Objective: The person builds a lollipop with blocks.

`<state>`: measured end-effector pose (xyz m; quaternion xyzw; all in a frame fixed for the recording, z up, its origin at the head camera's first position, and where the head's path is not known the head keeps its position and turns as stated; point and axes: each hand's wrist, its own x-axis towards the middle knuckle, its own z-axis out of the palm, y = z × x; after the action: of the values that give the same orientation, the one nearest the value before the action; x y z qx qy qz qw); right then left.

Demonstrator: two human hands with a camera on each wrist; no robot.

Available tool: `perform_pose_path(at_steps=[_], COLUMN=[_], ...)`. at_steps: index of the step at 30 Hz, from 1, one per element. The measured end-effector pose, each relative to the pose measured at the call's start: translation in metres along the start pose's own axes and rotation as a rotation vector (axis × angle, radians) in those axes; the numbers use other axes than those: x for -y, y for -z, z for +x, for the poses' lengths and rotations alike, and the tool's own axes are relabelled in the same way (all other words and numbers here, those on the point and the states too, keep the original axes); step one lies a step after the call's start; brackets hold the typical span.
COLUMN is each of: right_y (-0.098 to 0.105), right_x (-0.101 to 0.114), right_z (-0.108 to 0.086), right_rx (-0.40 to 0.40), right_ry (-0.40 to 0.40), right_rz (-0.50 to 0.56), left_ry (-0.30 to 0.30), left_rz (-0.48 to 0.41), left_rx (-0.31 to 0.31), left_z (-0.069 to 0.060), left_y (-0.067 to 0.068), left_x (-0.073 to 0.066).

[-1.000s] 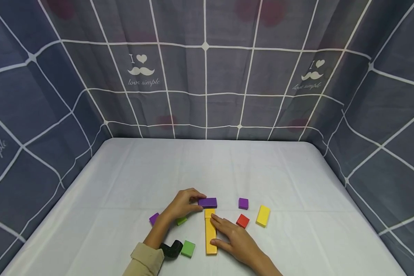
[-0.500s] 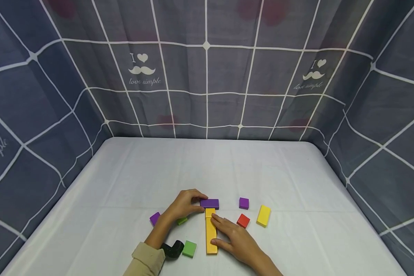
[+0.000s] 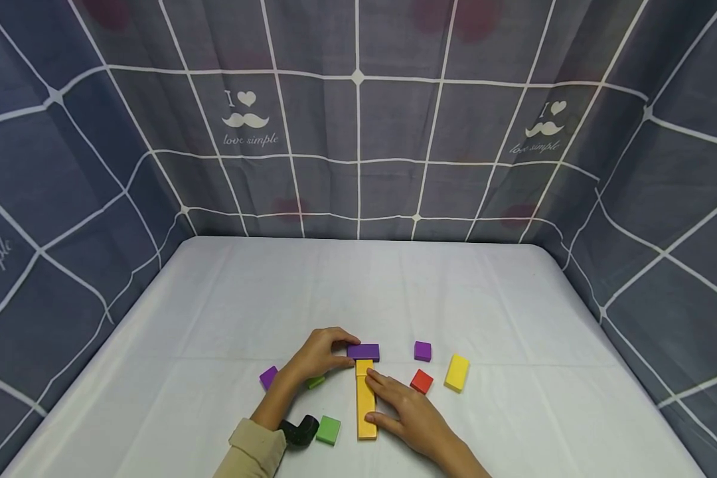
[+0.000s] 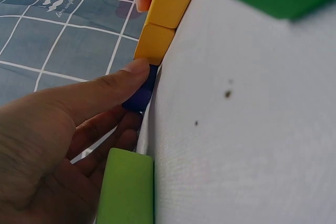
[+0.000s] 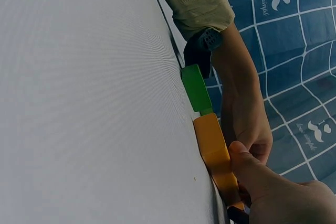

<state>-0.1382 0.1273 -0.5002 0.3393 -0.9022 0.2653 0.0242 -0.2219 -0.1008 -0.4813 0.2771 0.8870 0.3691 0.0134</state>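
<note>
On the white surface [image 3: 358, 292] I see the right hand [image 3: 411, 417], fingers extended, touching the yellow row [image 3: 366, 415]; the nearer left hand [image 3: 315, 356] pinches the purple block [image 3: 367, 352], long axis crosswise at the row's far end.

Far tbl [image 3: 358, 292] free; red blk [image 3: 421, 381] nr R-hand [image 3: 409, 415].

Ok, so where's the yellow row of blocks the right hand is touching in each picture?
Head: the yellow row is low, near the middle.
Left wrist: the yellow row is at the top, near the middle.
Right wrist: the yellow row is low, right of the middle.
Shared landmark: the left hand shows in all three.
</note>
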Motion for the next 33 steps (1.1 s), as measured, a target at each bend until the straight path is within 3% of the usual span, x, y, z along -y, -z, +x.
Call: perform_pose_path(at_steps=[22, 33], right_y=[-0.0021, -0.0018], right_x=[-0.0021, -0.0017], right_z=[-0.0006, -0.0004], right_rx=[-0.070, -0.059], right_ry=[0.039, 0.026], right_rz=[0.015, 0.002], left_ry=[-0.012, -0.003], left_rz=[0.011, 0.004], left_rx=[0.014, 0.008], left_z=[0.0006, 0.0001], left_y=[0.0007, 0.0012], left_x=[0.0000, -0.0020])
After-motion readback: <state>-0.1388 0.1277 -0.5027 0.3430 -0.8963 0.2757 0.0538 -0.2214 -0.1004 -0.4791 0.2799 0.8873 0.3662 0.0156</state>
